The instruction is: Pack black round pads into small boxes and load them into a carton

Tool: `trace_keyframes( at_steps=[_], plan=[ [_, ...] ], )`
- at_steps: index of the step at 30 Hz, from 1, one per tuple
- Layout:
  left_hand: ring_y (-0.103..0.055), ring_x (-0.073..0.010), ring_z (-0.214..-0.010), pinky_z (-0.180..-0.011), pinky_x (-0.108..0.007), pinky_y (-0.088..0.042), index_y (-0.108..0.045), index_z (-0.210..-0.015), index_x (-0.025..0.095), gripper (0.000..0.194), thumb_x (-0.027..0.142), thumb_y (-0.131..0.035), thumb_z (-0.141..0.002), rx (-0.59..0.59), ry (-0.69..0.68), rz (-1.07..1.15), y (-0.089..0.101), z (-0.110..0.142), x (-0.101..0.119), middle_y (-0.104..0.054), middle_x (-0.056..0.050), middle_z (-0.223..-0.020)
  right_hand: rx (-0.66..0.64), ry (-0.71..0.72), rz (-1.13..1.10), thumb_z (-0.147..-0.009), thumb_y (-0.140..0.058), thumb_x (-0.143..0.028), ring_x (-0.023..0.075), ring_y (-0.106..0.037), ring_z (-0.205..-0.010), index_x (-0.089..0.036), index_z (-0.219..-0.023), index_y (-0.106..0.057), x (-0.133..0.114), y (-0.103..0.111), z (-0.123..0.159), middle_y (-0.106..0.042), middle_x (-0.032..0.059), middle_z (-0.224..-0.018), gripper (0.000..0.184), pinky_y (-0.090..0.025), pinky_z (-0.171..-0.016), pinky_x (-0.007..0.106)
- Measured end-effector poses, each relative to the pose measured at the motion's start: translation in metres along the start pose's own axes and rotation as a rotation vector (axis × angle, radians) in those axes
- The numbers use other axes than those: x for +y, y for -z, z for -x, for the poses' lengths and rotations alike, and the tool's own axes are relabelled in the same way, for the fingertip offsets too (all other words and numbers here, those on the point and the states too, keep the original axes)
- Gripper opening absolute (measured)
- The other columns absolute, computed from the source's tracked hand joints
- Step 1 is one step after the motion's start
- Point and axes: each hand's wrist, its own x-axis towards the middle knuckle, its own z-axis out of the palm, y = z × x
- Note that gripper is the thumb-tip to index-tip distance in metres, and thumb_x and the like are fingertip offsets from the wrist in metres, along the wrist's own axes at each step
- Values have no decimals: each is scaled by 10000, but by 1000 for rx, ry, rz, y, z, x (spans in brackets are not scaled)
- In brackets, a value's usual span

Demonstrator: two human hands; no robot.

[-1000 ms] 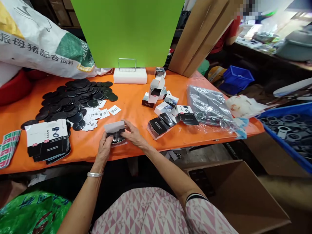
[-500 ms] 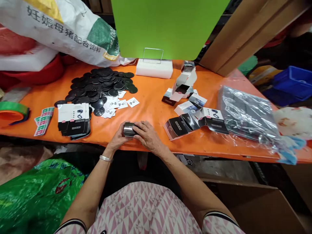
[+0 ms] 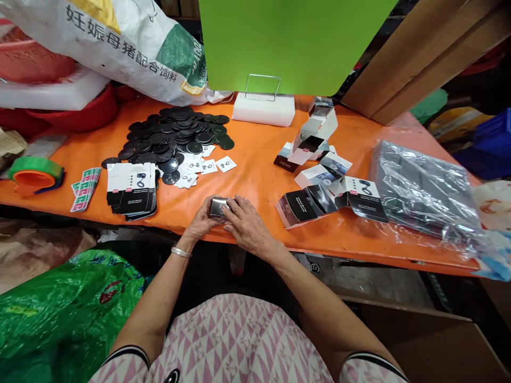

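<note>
Both hands meet near the front edge of the orange-covered table [image 3: 255,170]. My left hand [image 3: 202,219] and my right hand [image 3: 248,223] hold a small glossy dark box [image 3: 219,206] between them, and its lower part is hidden by my fingers. Behind them lies a large pile of flat black discs [image 3: 171,139], with small white printed cards [image 3: 195,167] at its front edge. A stack of flat black-and-white printed boxes [image 3: 131,189] stands to the left of my hands. Several opened boxes [image 3: 319,181] lie to the right.
A bulging clear plastic bag of dark items [image 3: 423,194] lies at the table's right. A white foam block with a wire stand [image 3: 263,109] stands before a green board [image 3: 295,42]. A printed sack [image 3: 120,48] rests at the back left. A tape roll [image 3: 35,173] sits at the left.
The white sleeve and black disc seen a second ago have given way to a small glossy box pressed between my hands. My view has swung, so the table appears shifted right.
</note>
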Motion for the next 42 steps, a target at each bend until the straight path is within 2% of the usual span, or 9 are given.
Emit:
trace_keyframes(
  at_steps=[4,8,11,19,23,27,33,37,42],
  plan=[
    [-575,-229,-1155,-962,-334,-499,-445,-1332,245,773,301,-817,-657,20,-85,-81,-2,3,8,-531,-96,-1337,81,29,-155,-971,-464,-243,293,-300,-1444,-167,-1325,-569,9,-10,3,-520,130,-1429,376,-305,-1152,562],
    [-519,-249,-1246,-1032,-353,-456,-516,-1310,216,655,318,-775,-717,41,-222,-282,0,3,14,-521,-100,-1342,407,-28,-438,-992,-424,-253,197,-436,-1374,-229,-1283,-584,20,-36,8,-569,99,-1378,333,-421,-1114,433],
    [-545,-244,-1216,-1042,-369,-456,-529,-1303,201,629,326,-758,-731,32,-229,-331,3,1,13,-543,-96,-1322,571,78,-439,-982,-438,-231,205,-433,-1374,-228,-1230,-604,25,-51,10,-628,98,-1287,299,-437,-1096,454],
    [-552,-276,-1239,-1030,-394,-480,-465,-1379,187,755,413,-763,-723,38,-284,-417,8,-4,10,-546,-133,-1369,252,-12,118,-956,-501,-358,330,-434,-1276,-173,-1244,-581,-6,-8,-8,-547,135,-1366,352,-340,-1050,553],
    [-542,-277,-1259,-1059,-404,-460,-531,-1316,191,654,377,-762,-733,-78,-221,-358,-4,-14,13,-558,-120,-1367,161,-120,281,-970,-437,-245,276,-517,-1039,-164,-1259,-560,-12,4,-4,-538,141,-1368,324,-409,-839,446],
    [-559,-263,-1233,-1012,-390,-492,-545,-1306,193,574,338,-708,-775,-198,-234,-292,-47,-37,1,-563,-125,-1365,270,-273,408,-991,-426,-274,233,-516,-891,-203,-1166,-618,13,5,23,-620,119,-1239,269,-365,-758,398],
    [-614,-239,-987,-921,-419,-500,-585,-1214,130,416,242,-586,-813,-82,-388,-589,-113,-63,-30,-654,-128,-1078,443,-335,576,-952,-530,-324,294,-491,-1089,-167,-1098,-652,44,32,56,-652,121,-1172,247,-320,-977,492],
    [-615,-231,-975,-890,-396,-511,-583,-1213,157,406,301,-610,-835,-95,-392,-607,-119,-63,-32,-645,-103,-1056,413,-414,474,-955,-496,-328,276,-537,-1034,-188,-1162,-629,81,78,23,-600,130,-1269,283,-423,-871,416],
    [-616,-239,-1047,-932,-428,-515,-541,-1272,166,478,290,-634,-819,-88,-378,-580,-103,-50,-34,-627,-114,-1141,304,-643,311,-874,-495,-160,288,-545,-1093,-150,-1359,-484,171,114,-48,-500,173,-1358,485,-468,-843,387]
  ],
)
